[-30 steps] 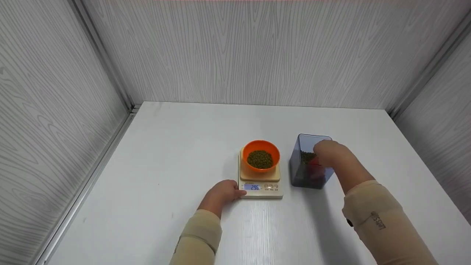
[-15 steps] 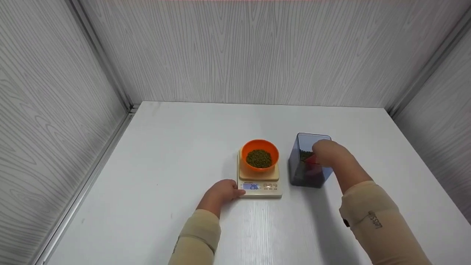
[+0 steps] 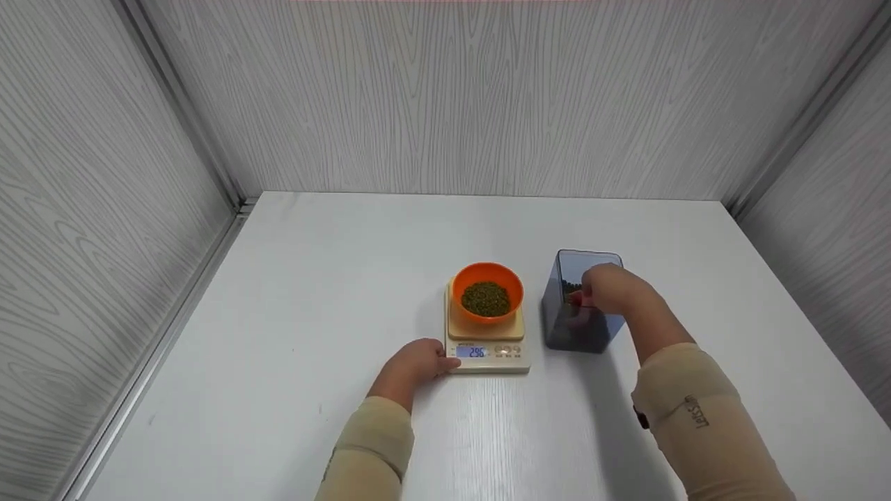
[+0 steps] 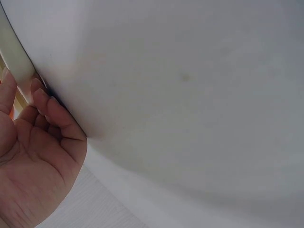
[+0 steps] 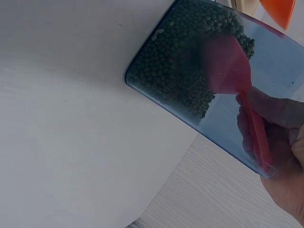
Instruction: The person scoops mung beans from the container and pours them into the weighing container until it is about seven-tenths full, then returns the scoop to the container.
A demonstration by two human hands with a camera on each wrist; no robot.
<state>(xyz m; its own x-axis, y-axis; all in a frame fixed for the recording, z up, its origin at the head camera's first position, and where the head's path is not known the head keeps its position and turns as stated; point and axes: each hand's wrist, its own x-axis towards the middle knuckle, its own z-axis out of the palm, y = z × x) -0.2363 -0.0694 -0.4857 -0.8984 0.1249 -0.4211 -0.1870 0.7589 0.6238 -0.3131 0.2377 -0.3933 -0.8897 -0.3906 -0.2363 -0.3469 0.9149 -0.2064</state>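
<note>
An orange bowl [image 3: 486, 271] of small green beans [image 3: 486, 299] sits on a cream kitchen scale [image 3: 487, 365], whose display reads about 296. My left hand [image 3: 415, 362] grips the scale's near left corner, thumb on top; in the left wrist view the fingers [image 4: 59, 114] curl against its edge. To the right stands a clear bluish container [image 3: 578, 334] with green beans [image 5: 156, 66] at its bottom. Inside it my right hand [image 3: 612, 289] holds a red scoop [image 5: 230, 71] by its handle, the scoop's head among the beans. Container walls partly veil the fingers in the head view.
The white table [image 3: 334, 278] is bounded by a grey wood-grain back wall [image 3: 445, 97] and side walls [image 3: 97, 209]. The container stands just right of the scale, with a narrow gap between them.
My right hand has moved slightly left inside the container, with the scoop in it. The left hand stays on the scale, and its reading is the same. The head view has shifted a little.
</note>
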